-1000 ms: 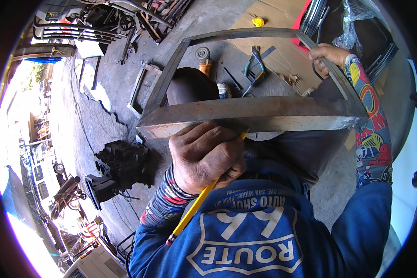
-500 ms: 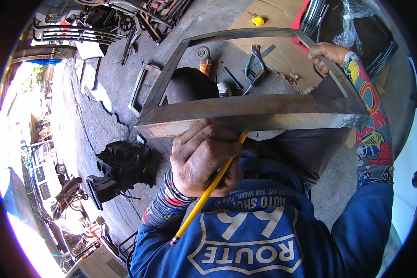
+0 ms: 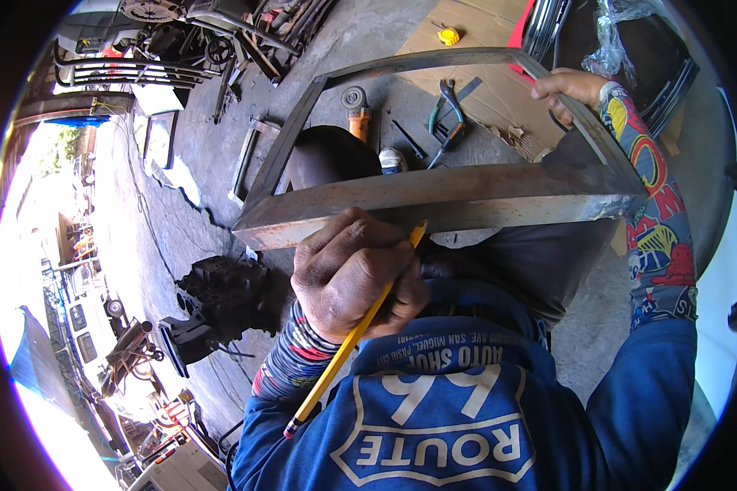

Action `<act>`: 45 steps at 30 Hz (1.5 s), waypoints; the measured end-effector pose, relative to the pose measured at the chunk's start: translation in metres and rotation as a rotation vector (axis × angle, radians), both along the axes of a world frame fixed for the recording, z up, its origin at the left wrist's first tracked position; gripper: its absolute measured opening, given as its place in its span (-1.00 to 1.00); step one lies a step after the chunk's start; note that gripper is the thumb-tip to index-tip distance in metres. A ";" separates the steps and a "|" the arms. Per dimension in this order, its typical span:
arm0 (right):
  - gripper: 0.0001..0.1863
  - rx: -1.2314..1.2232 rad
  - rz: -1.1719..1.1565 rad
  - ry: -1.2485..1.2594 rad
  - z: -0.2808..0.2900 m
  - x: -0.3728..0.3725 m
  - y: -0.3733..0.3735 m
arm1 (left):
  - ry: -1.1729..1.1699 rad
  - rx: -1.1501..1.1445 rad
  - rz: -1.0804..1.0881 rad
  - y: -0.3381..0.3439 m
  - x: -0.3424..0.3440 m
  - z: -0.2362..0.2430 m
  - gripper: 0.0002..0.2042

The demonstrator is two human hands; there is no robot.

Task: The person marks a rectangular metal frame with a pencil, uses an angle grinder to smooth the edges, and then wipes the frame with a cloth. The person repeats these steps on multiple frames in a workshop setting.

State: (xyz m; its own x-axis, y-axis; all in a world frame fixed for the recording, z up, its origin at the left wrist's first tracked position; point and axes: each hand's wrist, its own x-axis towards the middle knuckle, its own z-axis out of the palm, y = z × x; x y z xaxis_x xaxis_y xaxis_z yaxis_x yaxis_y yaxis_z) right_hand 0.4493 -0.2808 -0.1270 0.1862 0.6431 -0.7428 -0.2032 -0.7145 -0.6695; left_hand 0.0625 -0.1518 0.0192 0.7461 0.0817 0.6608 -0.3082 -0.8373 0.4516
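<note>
A four-sided steel frame point(image 3: 454, 187), grey with rust patches, is held tilted above my lap. My left hand point(image 3: 356, 274) is closed around a yellow pencil point(image 3: 344, 353). The pencil's sharpened end overlaps the wide near bar; whether it touches cannot be told. Behind that hand, the bar's lower edge is partly hidden, and the knuckles lie against or just in front of it. At the far right corner, my right hand point(image 3: 571, 92) has its fingers wrapped round the frame's side bar.
On the floor beyond lie an orange angle grinder point(image 3: 357, 114), pliers point(image 3: 449, 119) and a black pen-like tool point(image 3: 409, 139). A yellow tape measure point(image 3: 448, 35) sits on cardboard point(image 3: 483, 90). Black machinery point(image 3: 221, 299) stands at left; scrap metal point(image 3: 246, 41) is piled farther back.
The frame's near left end has dipped slightly and shifted left. My left hand has moved a little left with the pencil, whose tip now sits higher against the bar. My right hand keeps its grip.
</note>
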 end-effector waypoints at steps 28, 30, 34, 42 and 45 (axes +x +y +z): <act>-0.71 -0.050 -0.069 0.059 -0.006 0.000 0.002 | 0.004 0.094 0.063 -0.001 0.003 0.000 -0.82; -0.71 -0.054 -0.063 0.046 -0.006 0.000 0.002 | 0.028 0.106 0.018 0.003 0.003 0.002 -0.81; -0.69 -0.062 -0.042 0.061 -0.007 0.001 0.002 | 0.064 0.026 -0.013 0.002 0.003 0.001 -0.80; -0.69 -0.047 -0.042 0.067 -0.004 0.000 0.001 | 0.078 0.097 0.032 -0.001 0.002 0.001 -0.79; -0.70 -0.031 -0.041 0.043 -0.003 -0.001 0.000 | -0.003 -0.075 0.051 0.001 0.003 0.002 -0.77</act>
